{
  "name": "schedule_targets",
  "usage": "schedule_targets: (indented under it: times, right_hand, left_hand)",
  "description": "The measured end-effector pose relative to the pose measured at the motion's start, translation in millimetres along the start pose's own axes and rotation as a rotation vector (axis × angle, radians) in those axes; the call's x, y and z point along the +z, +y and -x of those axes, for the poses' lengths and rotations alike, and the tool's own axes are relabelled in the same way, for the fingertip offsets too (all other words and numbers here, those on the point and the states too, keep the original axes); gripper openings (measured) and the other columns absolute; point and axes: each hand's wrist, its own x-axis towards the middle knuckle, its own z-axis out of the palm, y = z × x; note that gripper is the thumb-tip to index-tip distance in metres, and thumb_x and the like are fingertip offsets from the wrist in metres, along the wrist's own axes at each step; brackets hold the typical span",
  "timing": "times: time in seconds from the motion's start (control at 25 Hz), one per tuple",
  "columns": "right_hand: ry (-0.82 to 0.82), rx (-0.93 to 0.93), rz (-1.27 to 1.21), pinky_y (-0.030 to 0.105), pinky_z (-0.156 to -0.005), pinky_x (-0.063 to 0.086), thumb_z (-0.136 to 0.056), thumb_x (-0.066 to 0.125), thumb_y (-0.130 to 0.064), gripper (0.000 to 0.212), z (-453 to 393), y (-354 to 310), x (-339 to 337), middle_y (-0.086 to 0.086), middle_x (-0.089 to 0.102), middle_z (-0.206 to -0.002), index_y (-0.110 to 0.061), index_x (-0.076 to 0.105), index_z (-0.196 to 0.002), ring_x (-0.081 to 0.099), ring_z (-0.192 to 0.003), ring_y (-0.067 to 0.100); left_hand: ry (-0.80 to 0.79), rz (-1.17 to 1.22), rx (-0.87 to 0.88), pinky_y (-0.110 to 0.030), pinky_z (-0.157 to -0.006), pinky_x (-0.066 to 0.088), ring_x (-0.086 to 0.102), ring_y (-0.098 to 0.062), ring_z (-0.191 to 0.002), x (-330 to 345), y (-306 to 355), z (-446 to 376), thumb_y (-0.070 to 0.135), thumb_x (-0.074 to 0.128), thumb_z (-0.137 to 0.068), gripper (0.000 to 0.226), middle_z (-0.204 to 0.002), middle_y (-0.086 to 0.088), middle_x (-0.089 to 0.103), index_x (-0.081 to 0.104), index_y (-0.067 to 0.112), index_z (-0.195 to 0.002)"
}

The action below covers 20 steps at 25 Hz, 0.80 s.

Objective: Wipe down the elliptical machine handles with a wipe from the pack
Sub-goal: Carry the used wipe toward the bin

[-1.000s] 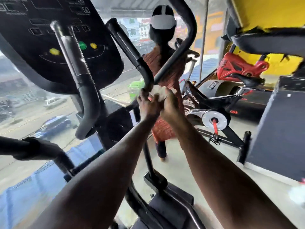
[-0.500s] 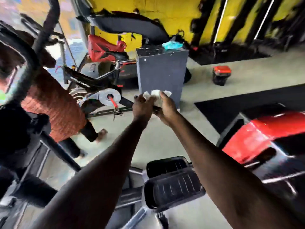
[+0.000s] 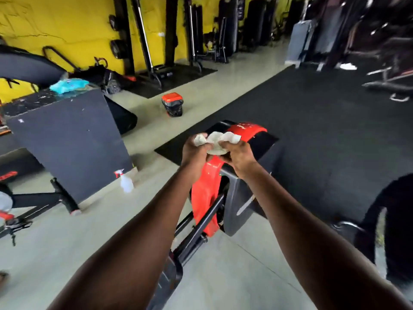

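Left hand (image 3: 194, 151): reaching out in front of the body, its fingers (image 3: 202, 138) curling round the left end of a crumpled white wipe (image 3: 216, 142).
Right hand (image 3: 237, 153): reaching out beside the left one, its fingers clenching the right end of the same wipe.
Wipe: hanging bunched between the two hands in mid-air, above the red and black housing of the machine (image 3: 207, 189) below; not touching any handle.
Machine: showing a red cover, a grey panel and a black bar running down toward the lower edge of the view; any writing on it is too blurred to read.
Pack of wipes (image 3: 68, 85): lying as a light blue packet on top of a dark grey box (image 3: 69, 144) at the left, well apart from the hands; its print cannot be read.
Spray bottle (image 3: 125, 182): standing on the floor just beside the lower corner of the grey box, clear with a red and white trigger head.
Bin (image 3: 172, 104): sitting on the pale floor beyond the hands, black with a red top.
Mat (image 3: 324, 121): covering the floor at the right in black.
Wall (image 3: 67, 23): showing yellow at the back, with black racks and bars standing against it.
Readable writing: none can be made out anywhere in this view.
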Motion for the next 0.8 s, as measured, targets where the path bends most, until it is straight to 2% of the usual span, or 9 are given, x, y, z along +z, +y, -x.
schedule_targets:
  times: [0.08, 0.12, 0.24, 0.32, 0.4, 0.52, 0.64, 0.72, 0.8]
  right_hand:
    - [0.032, 0.021, -0.01, 0.021, -0.056, 0.055, -0.088, 0.06, 0.0, 0.018, -38.2, -20.1, -70.1, 0.006, 0.066, -0.085, -0.004, 0.062, -0.105, 0.064, -0.076, 0.017]
    - [0.051, 0.019, 0.008, 0.024, -0.06, 0.056, -0.086, 0.062, 0.0, 0.017, -56.0, -32.8, -105.1, 0.005, 0.066, -0.086, -0.007, 0.062, -0.101, 0.065, -0.078, 0.018]
    - [0.121, -0.002, 0.115, 0.031, -0.07, 0.057, -0.08, 0.071, -0.005, 0.016, -107.0, -69.6, -193.1, 0.002, 0.069, -0.082, -0.014, 0.065, -0.091, 0.067, -0.076, 0.016]
    - [0.197, -0.017, 0.149, 0.028, -0.065, 0.058, -0.081, 0.071, -0.004, 0.014, -143.1, -87.5, -236.7, 0.003, 0.069, -0.08, -0.014, 0.064, -0.086, 0.067, -0.071, 0.016]
    - [0.284, -0.015, 0.125, 0.027, -0.061, 0.056, -0.085, 0.064, -0.004, 0.01, -188.1, -100.2, -279.6, 0.008, 0.069, -0.087, -0.011, 0.062, -0.091, 0.068, -0.072, 0.018]
    - [0.404, 0.004, 0.117, 0.028, -0.06, 0.055, -0.085, 0.062, -0.016, 0.007, -257.3, -122.0, -336.2, 0.005, 0.068, -0.085, -0.013, 0.065, -0.09, 0.066, -0.071, 0.018]
    - [0.436, -0.019, 0.281, 0.028, -0.055, 0.054, -0.081, 0.07, -0.023, 0.02, -329.8, -140.8, -387.3, 0.006, 0.072, -0.082, -0.009, 0.071, -0.096, 0.069, -0.069, 0.02]
    - [0.442, -0.031, 0.384, 0.041, -0.067, 0.06, -0.077, 0.072, -0.016, 0.021, -385.2, -155.4, -422.2, 0.013, 0.073, -0.087, -0.005, 0.07, -0.095, 0.072, -0.078, 0.029]
    - [0.529, -0.015, 0.401, 0.042, -0.075, 0.059, -0.08, 0.069, -0.014, 0.015, -438.2, -174.0, -460.1, 0.012, 0.072, -0.088, -0.006, 0.066, -0.092, 0.07, -0.081, 0.029]
  left_hand:
    - [-0.033, -0.052, -0.01, -0.023, -0.056, 0.045, 0.058, -0.02, -0.071, 77.6, -5.2, -33.9, -0.007, 0.061, -0.079, 0.036, -0.089, -0.008, 0.063, 0.063, 0.012, -0.11]
    - [-0.058, -0.077, -0.02, -0.022, -0.054, 0.044, 0.057, -0.018, -0.071, 116.2, -6.7, -48.9, -0.007, 0.061, -0.078, 0.036, -0.087, -0.008, 0.063, 0.064, 0.01, -0.109]
    - [-0.173, -0.066, -0.017, -0.016, -0.044, 0.042, 0.056, -0.008, -0.057, 220.9, -10.9, -85.9, -0.008, 0.057, -0.079, 0.02, -0.072, -0.002, 0.059, 0.062, 0.008, -0.091]
    - [-0.249, -0.027, -0.082, -0.017, -0.047, 0.048, 0.06, -0.008, -0.057, 278.2, -12.2, -107.2, -0.002, 0.06, -0.084, 0.015, -0.071, 0.0, 0.063, 0.06, 0.014, -0.085]
    - [-0.324, -0.011, -0.12, -0.018, -0.049, 0.052, 0.064, -0.013, -0.062, 333.5, -20.4, -140.7, -0.005, 0.056, -0.086, 0.019, -0.076, -0.004, 0.065, 0.06, 0.014, -0.082]
    - [-0.354, -0.029, -0.109, -0.021, -0.051, 0.054, 0.064, -0.019, -0.071, 406.9, -31.8, -206.6, -0.012, 0.058, -0.08, 0.026, -0.084, -0.007, 0.066, 0.06, 0.013, -0.09]
    - [-0.395, -0.034, -0.093, -0.02, -0.051, 0.053, 0.062, -0.018, -0.075, 477.2, -44.0, -278.0, -0.01, 0.058, -0.079, 0.03, -0.083, -0.003, 0.063, 0.059, 0.013, -0.097]
    - [-0.447, 0.03, -0.161, -0.023, -0.057, 0.053, 0.062, -0.016, -0.078, 531.1, -45.3, -326.6, -0.005, 0.059, -0.083, 0.026, -0.084, -0.001, 0.064, 0.059, 0.018, -0.095]
    - [-0.504, 0.096, -0.288, -0.027, -0.063, 0.054, 0.064, -0.015, -0.076, 584.0, -47.2, -372.1, -0.001, 0.061, -0.084, 0.027, -0.086, -0.002, 0.066, 0.058, 0.018, -0.102]
